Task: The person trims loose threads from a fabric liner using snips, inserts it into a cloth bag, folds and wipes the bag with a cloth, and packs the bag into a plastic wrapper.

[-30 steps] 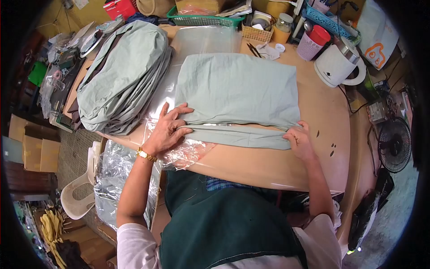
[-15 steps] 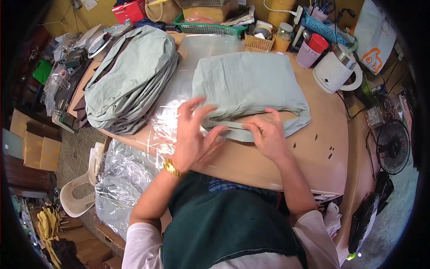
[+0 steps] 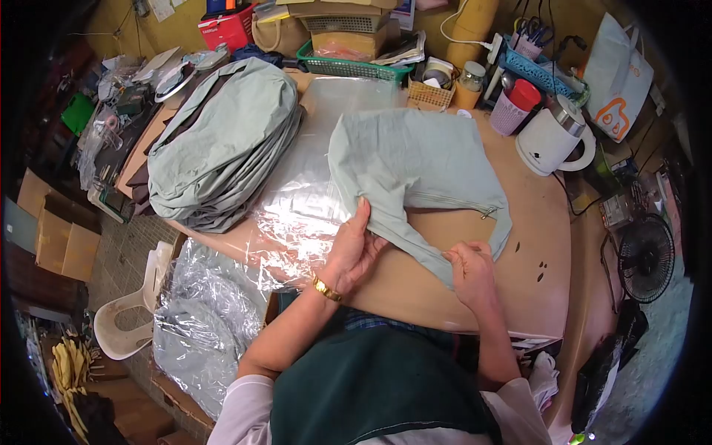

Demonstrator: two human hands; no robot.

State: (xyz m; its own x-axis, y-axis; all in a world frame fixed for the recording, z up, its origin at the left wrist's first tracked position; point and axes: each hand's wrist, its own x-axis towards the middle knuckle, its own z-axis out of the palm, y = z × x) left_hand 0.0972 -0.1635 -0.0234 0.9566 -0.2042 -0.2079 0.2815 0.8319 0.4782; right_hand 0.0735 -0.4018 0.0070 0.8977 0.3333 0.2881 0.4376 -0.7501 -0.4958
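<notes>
Right hand (image 3: 472, 273) pinches near bend of strap (image 3: 417, 246), which slants far-left to cloth (image 3: 434, 156); left hand (image 3: 353, 254) (loosely curled, grip unclear) at strap's left edge.

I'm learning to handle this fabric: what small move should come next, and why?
Probably fold the pale strap up onto the fabric panel: it bends away from the panel's near edge, baring the table between them, and the right hand pinches it near the bend, with the left hand close to its other end.
</notes>
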